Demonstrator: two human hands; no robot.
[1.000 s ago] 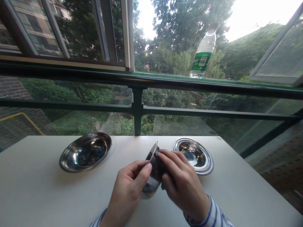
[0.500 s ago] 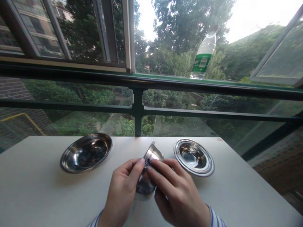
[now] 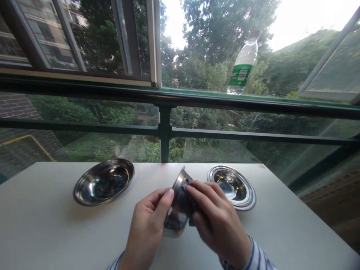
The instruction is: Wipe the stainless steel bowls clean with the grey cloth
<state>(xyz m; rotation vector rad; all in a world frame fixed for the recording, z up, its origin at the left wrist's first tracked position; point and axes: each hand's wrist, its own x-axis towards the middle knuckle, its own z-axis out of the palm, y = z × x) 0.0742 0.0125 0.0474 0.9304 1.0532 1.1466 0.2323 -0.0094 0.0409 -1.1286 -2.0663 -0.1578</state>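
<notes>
Just above the white table, a shiny metal cup point(image 3: 177, 213) with a flared, pointed rim leans over between my hands. My left hand point(image 3: 150, 221) grips its left side, thumb pressed along the wall near the rim. My right hand point(image 3: 218, 217) is curled against the cup's right side, fingers pressing a small dark patterned cloth point(image 3: 185, 184) onto the metal. A dark bit of that cloth also shows below the right fingers. Those fingers hide most of the cloth and the cup's right side.
An oval metal dish point(image 3: 104, 183) sits on the left of the white table point(image 3: 50, 228). To the right is a round wide-rimmed metal bowl point(image 3: 232, 187), partly behind my right hand. Beyond the table runs a dark green railing point(image 3: 197, 98), with a plastic bottle point(image 3: 242, 69) near it.
My right hand has shifted right and slightly up with the dark cloth, uncovering more of the cup's body. My left hand keeps its hold and has barely moved.
</notes>
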